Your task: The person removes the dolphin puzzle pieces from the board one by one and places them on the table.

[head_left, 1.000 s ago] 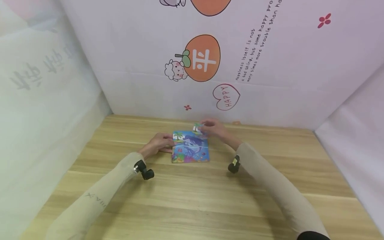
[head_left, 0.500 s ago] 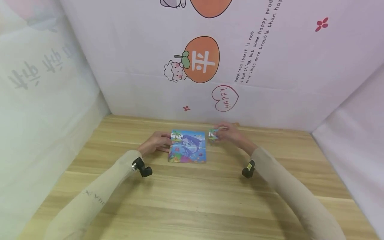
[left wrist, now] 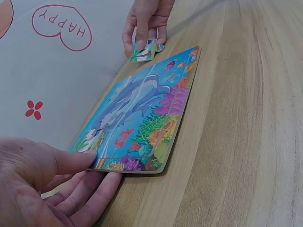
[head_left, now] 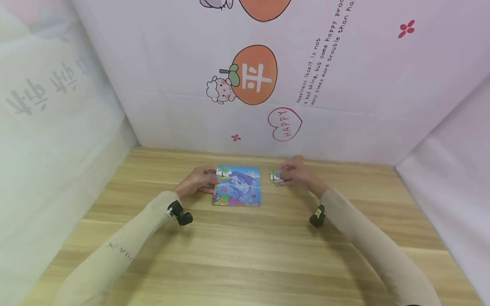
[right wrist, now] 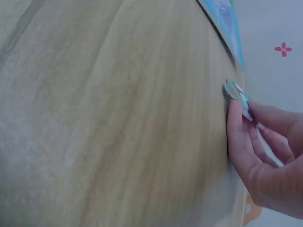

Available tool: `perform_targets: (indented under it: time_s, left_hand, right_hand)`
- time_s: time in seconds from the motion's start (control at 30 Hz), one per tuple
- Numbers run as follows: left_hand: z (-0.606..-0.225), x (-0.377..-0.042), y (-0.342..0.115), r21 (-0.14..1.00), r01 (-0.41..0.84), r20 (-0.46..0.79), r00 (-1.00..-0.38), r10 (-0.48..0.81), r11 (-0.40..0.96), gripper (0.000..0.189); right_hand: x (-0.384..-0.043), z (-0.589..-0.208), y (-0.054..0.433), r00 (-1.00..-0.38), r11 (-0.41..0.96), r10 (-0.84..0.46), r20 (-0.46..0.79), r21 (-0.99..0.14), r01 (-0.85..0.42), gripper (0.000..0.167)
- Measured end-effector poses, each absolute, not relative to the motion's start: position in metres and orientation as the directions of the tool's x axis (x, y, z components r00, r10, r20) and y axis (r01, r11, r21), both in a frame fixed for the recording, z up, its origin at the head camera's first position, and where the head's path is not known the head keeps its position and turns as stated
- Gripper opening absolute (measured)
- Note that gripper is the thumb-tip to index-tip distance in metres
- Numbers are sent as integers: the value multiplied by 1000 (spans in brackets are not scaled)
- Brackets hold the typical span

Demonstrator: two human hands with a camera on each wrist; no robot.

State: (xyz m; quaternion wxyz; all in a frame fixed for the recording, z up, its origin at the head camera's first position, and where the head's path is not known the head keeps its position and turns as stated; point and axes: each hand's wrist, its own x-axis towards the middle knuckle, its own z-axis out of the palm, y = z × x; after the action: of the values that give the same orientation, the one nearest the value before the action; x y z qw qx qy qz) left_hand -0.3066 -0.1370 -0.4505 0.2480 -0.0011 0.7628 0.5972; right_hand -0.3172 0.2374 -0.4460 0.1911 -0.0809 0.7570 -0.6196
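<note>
A square jigsaw puzzle (head_left: 238,187) with purple dolphins, corals and a palm tree lies on the wooden table, near the back wall. My left hand (head_left: 200,180) holds it by its left edge, thumb (left wrist: 78,161) on top and fingers at the side and underneath. Just right of the puzzle, my right hand (head_left: 300,173) pinches a small jigsaw piece (head_left: 275,176) printed with a palm tree, its knob showing in the left wrist view. In the right wrist view the piece (right wrist: 239,99) is tilted between thumb and fingers, close over the table, apart from the puzzle.
The wooden table (head_left: 245,255) meets a white printed cloth wall (head_left: 172,85) right behind the puzzle. White cloth also hangs at the left (head_left: 57,148) and right sides. A wrist camera (head_left: 180,213) sits on each forearm.
My right hand has drawn the palm-tree piece away from the puzzle's upper right, to the right, and tilted it slightly. My left hand has stayed at the puzzle's left edge.
</note>
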Motion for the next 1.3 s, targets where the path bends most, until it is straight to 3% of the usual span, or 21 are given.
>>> perform_targets:
  time_s: [0.23, 0.87, 1.13, 1.3]
  left_hand:
    - [-450, -306, -138, 915, -288, -369, -880, 300, 283, 67]
    - [-449, -305, -138, 927, -241, -330, -887, 322, 286, 66]
    - [-449, -304, -138, 923, -238, -335, -883, 329, 302, 66]
    - [-449, -304, -140, 921, -245, -342, -880, 328, 303, 66]
  right_hand:
    - [-319, -445, 224, -936, 457, -294, -196, -888, 42, 29]
    - [-322, -434, 210, -953, 741, -229, -200, -671, -37, 19]
    - [-322, -439, 217, -942, 744, -207, -264, -667, 24, 30]
    - [-328, -439, 218, -920, 732, -237, -312, -680, 42, 28]
